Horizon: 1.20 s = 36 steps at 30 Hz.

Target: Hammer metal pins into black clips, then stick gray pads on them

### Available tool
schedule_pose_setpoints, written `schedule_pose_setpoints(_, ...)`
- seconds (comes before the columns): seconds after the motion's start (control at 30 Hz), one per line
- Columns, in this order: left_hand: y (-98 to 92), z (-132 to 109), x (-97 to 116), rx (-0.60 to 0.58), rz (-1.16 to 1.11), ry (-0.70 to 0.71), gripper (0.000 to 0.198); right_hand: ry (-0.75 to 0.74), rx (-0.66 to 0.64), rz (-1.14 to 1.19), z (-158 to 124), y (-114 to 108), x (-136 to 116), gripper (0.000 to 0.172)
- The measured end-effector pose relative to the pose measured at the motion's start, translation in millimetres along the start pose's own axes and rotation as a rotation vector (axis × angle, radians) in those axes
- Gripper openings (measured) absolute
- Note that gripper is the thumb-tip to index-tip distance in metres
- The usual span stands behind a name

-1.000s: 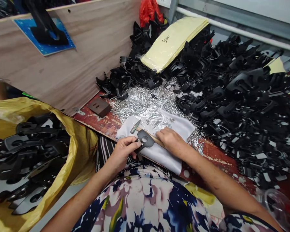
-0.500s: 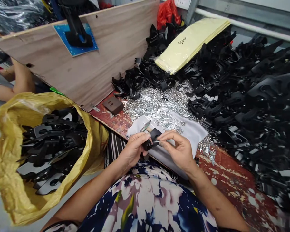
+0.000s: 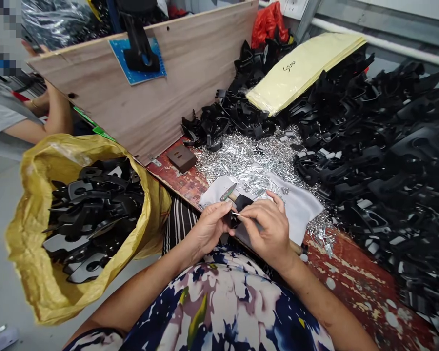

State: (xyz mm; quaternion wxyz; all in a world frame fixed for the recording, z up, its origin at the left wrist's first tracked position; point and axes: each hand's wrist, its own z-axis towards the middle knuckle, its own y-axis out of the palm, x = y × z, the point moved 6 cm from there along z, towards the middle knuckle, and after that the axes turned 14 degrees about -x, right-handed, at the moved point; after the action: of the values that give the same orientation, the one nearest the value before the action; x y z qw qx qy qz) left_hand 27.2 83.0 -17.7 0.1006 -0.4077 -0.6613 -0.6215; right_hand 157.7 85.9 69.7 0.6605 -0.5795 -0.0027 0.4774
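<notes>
My left hand (image 3: 209, 228) grips a small black plastic part (image 3: 237, 210) over the table's front edge. My right hand (image 3: 269, 229) pinches a thin silver pin (image 3: 236, 214) and holds its tip against that part. Both hands hover above a white cloth (image 3: 296, 204) strewn with pins. A hammer (image 3: 229, 193) lies on the cloth just behind my fingers, and its wooden handle runs under my right hand.
A heap of silver pins (image 3: 249, 153) lies behind the cloth. Black plastic parts (image 3: 384, 146) are piled over the right side. A yellow sack (image 3: 44, 234) of black parts stands at the left. A wooden board (image 3: 149, 92) walls the table's left side; another person's arm (image 3: 54, 114) shows beyond it.
My right hand left the cloth, picked up a pin and brought it to the black part in my left hand. The view has swung to the left.
</notes>
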Motion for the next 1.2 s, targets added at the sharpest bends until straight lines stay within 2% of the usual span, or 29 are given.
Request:
schedule_pose_setpoints(0.13,-2.0,0,-2,0.06,0.004,0.046,0.035,-0.091,-0.103,-0.256,3,11,-16,0.021)
schedule_pose_setpoints(0.23,-3.8,-4,-5,0.095,0.03,0.037,0.036,-0.108,-0.13,-0.347,5,20,-18,0.022)
schedule_pose_setpoints(0.4,-6.1,-25,3,-0.01,0.201,0.063,0.036,-0.137,-0.002,-0.258,4,17,-14,0.018)
schedule_pose_setpoints(0.43,-9.6,-33,7,-0.007,0.268,0.066,0.038,-0.154,-0.027,-0.221,2,17,-12,0.017)
schedule_pose_setpoints(0.5,-20.9,-48,18,0.062,0.423,0.043,0.041,-0.156,-0.172,-0.187,-4,21,-4,0.017)
schedule_pose_setpoints(0.53,-27.4,-55,23,0.11,0.499,0.018,0.039,-0.11,-0.253,-0.221,-8,22,5,0.018)
schedule_pose_setpoints(0.6,-38.4,-63,30,0.186,0.629,-0.031,0.036,0.074,-0.358,-0.389,-21,20,31,0.014)
schedule_pose_setpoints(0.67,-44.6,-61,29,0.204,0.724,-0.053,0.038,0.257,-0.412,-0.557,-36,15,56,0.009)
schedule_pose_setpoints(0.7,-46.4,-57,25,0.2,0.759,-0.054,0.04,0.32,-0.448,-0.592,-44,14,66,0.012)
schedule_pose_setpoints(0.83,-51.8,-33,5,0.252,0.923,0.012,0.042,0.469,-0.574,-0.455,-69,8,83,0.011)
schedule_pose_setpoints(0.9,-50.9,-26,2,0.279,1.056,0.079,0.042,0.428,-0.531,-0.368,-75,-3,75,0.025)
schedule_pose_setpoints(0.97,-48.7,-24,1,0.278,1.165,0.118,0.043,0.298,-0.425,-0.304,-80,-18,59,0.041)
schedule_pose_setpoints(1.07,-48.7,-25,3,0.287,1.21,0.131,0.044,0.147,-0.245,-0.251,-87,-33,38,0.056)
schedule_pose_setpoints(1.13,-49.4,-27,4,0.297,1.213,0.145,0.044,0.093,-0.187,-0.272,-91,-29,31,0.06)
schedule_pose_setpoints(1.2,-50.5,-27,4,0.306,1.215,0.155,0.045,0.06,-0.23,-0.337,-92,-16,28,0.059)
